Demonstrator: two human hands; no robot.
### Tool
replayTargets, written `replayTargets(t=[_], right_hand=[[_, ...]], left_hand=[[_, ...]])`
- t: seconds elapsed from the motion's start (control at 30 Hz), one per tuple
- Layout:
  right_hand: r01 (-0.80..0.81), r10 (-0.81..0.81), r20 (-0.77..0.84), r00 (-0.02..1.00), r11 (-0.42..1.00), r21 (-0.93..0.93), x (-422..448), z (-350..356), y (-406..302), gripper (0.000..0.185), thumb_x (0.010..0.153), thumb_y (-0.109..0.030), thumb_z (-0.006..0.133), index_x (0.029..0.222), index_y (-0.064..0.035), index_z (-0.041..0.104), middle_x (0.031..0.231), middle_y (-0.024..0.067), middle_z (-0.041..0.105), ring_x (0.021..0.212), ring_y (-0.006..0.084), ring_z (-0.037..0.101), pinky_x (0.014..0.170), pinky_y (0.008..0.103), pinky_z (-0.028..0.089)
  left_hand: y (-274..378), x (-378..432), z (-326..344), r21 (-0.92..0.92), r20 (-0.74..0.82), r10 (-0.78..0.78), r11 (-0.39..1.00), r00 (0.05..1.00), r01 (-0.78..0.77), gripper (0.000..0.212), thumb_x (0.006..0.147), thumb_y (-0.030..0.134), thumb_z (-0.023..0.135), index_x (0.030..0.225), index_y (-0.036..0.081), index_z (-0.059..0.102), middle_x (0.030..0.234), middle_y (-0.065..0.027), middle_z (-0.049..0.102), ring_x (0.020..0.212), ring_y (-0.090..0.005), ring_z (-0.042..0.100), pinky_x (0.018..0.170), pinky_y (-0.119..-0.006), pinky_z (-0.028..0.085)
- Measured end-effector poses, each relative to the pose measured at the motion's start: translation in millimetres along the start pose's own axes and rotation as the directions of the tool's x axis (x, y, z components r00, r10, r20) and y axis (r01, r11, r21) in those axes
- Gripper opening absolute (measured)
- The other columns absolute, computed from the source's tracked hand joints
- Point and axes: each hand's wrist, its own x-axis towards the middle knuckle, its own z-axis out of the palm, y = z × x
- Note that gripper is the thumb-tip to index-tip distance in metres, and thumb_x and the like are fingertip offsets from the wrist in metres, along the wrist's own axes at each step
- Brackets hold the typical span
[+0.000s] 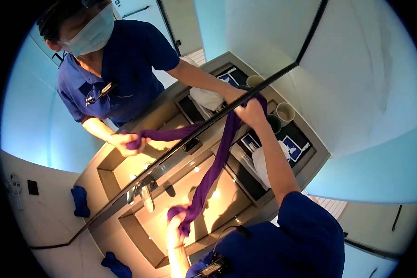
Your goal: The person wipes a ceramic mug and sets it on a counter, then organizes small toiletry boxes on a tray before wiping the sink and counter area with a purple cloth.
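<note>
A long, twisted purple cloth stretches diagonally across the sink basin. Its lower end is bunched in my left hand, which is over the near side of the basin. Up by the lower edge of the mirror, my right hand grips the other end, and some cloth loops behind the fingers. Below the mirror, a metal tap stands at the back of the basin. The reflection repeats both arms and the cloth. My fingers partly hide the bunched ends.
Right of the basin, a dark tray carries a white cloth bundle and small packets. A beige cup and a green cup stand behind. A folded dark blue cloth lies on the counter at lower left.
</note>
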Motion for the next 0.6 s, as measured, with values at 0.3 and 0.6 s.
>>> replayTargets(t=[0.3,0.6], right_hand=[[-0.490,0.436,-0.258,0.862,0.847,-0.207,95,30,97,0.056,0.079,-0.039,0.060,0.126,-0.0094,0.052,0.123,0.0183,0.056,0.113,0.0351,0.052,0.095,0.0476,0.038],[-0.312,0.096,-0.412,0.906,0.808,-0.499,60,89,92,0.062,0.079,-0.049,0.054,0.126,-0.0080,0.053,0.130,0.0173,0.050,0.122,0.0386,0.039,0.102,0.0532,0.022]], left_hand=[[-30,120,62,-0.003,0.030,0.014,1.000,0.999,-0.014,0.031,0.062,-0.015,0.048,0.090,-0.008,0.058,0.098,-0.0169,0.064,0.079,-0.0230,0.062,0.072,-0.033,0.054],[-68,130,22,0.312,-0.066,0.090,0.948,0.994,-0.066,0.011,0.087,0.010,0.059,0.086,-0.001,0.063,0.086,-0.0110,0.066,0.073,-0.0163,0.061,0.068,-0.029,0.050]])
